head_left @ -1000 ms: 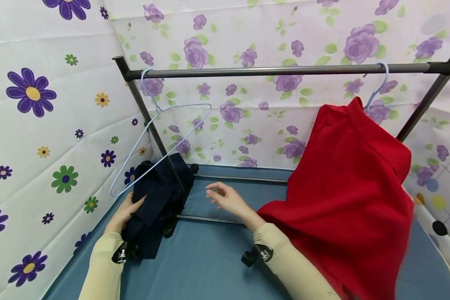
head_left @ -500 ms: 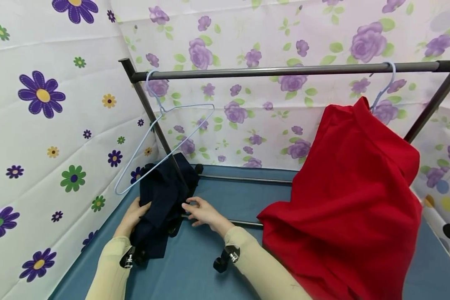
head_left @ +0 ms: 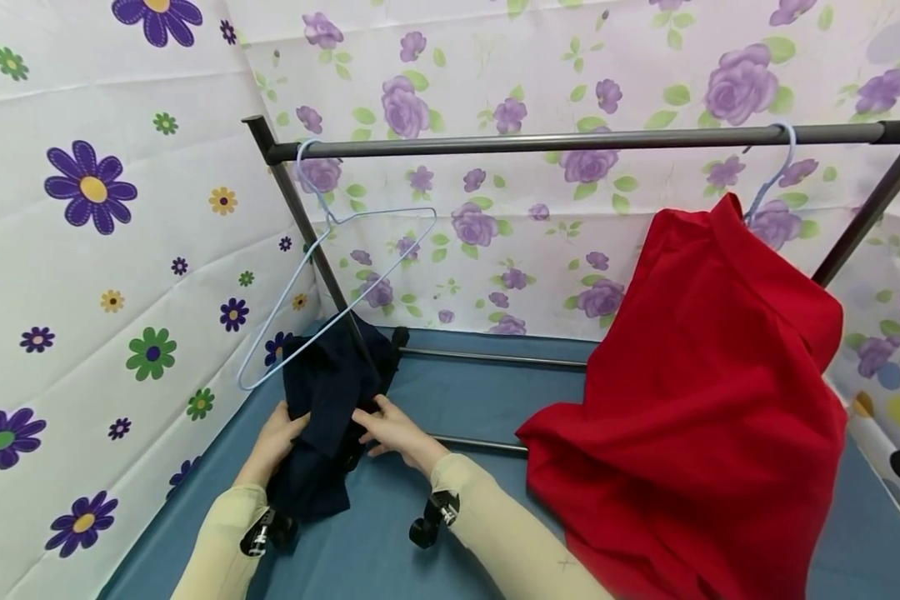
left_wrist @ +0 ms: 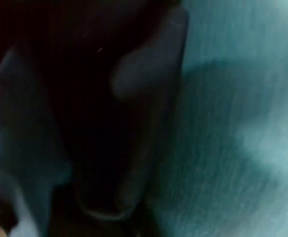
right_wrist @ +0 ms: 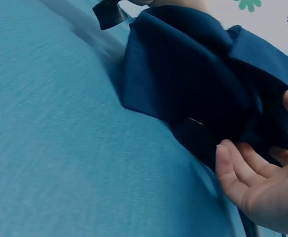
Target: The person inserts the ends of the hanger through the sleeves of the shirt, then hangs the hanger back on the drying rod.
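A crumpled dark navy garment (head_left: 330, 417) lies at the foot of the rack's left post; its kind cannot be told. On its left side my left hand (head_left: 276, 442) grips the cloth, thumb on top and fingers partly hidden beneath. At its right edge my right hand (head_left: 396, 435) touches the cloth with loosely bent, spread fingers. The right wrist view shows that hand (right_wrist: 262, 182) against the navy garment (right_wrist: 183, 69), thumb apart from the fingertips. In the left wrist view dark cloth (left_wrist: 99, 123) fills the left part, blurred. A light blue hanger (head_left: 300, 254) hangs bare above.
A dark metal rail (head_left: 525, 144) spans the rack, its left post (head_left: 300, 217) rising behind the garment. On the right a red garment (head_left: 690, 400) hangs from another hanger (head_left: 769, 185). Lower bars (head_left: 495, 359) run above the blue sheet (head_left: 450, 517). Flowered curtains surround it.
My right hand has moved left and down from the middle of the rack to the navy garment's edge. My left hand keeps its grip; the cloth has shifted slightly.
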Tool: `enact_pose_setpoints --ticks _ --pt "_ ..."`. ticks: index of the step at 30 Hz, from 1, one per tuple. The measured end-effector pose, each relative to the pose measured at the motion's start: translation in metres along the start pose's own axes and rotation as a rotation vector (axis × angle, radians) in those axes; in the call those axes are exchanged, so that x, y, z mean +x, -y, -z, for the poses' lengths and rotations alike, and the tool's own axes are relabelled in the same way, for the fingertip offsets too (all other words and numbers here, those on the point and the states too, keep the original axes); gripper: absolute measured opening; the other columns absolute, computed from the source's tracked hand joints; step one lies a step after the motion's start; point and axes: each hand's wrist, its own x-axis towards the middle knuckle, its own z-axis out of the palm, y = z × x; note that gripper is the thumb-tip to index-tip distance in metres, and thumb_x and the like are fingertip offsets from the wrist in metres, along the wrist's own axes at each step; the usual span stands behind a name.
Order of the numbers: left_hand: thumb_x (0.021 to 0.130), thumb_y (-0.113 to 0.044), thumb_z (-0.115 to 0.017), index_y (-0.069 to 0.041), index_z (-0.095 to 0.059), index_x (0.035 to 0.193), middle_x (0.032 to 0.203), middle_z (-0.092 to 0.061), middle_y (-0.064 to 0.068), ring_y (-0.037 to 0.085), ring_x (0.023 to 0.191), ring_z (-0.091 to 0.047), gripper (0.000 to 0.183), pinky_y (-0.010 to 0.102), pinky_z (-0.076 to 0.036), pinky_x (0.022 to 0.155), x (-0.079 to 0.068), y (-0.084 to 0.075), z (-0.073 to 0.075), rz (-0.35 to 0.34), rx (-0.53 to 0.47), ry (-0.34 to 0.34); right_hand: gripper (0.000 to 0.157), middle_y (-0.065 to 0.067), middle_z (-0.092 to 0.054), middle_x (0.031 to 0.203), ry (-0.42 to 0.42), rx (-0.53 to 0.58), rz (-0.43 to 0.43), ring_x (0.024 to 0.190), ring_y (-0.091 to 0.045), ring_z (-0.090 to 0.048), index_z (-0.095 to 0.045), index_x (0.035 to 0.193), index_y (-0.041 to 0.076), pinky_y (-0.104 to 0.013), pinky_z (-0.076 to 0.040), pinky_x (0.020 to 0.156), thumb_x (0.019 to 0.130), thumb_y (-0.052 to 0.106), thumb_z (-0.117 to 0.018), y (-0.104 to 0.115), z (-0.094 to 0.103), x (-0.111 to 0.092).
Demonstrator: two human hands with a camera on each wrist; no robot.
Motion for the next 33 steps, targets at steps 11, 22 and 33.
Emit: enact_pose_setpoints --ticks 11,22,33 --pt "0.104 -0.023 -0.051 0.006 -0.018 0.154 0.153 -0.03 0.034 0.046 0.138 -0.033 0.067 0.055 -0.031 0.109 -0.024 -0.031 -0.019 -0.037 0.016 -0.025 0.073 -0.019 -0.044 0.147 0.019 0.104 0.068 0.122 -0.035 -0.056 -0.023 0.158 0.01 -0.048 -0.057 0.083 0.101 0.035 -0.061 -0.004 -0.007 -0.009" --pt "0.104 -0.022 -0.052 0.004 -0.03 0.149 0.138 -0.047 0.026 0.034 0.106 -0.056 0.056 0.041 -0.047 0.089 -0.056 -0.066 -0.033 -0.075 -0.055 -0.014 0.072 -0.013 -0.046 0.149 -0.161 0.074 -0.065 0.133 -0.033 -0.047 -0.046 0.15 0.009 -0.047 -0.039 0.108 0.089 0.036 -0.075 0.008 -0.003 -0.041" --pt "0.101 -0.017 -0.057 -0.003 -0.035 0.146 0.109 -0.055 0.019 0.019 0.072 -0.055 0.052 0.032 -0.05 0.069 -0.085 -0.102 -0.074 -0.122 -0.199 0.049 0.072 -0.015 -0.05 0.145 -0.191 0.085 -0.035 0.116 -0.028 -0.057 -0.045 0.15 0.009 -0.041 -0.048 0.095 0.086 0.026 -0.071 0.015 0.05 -0.091"
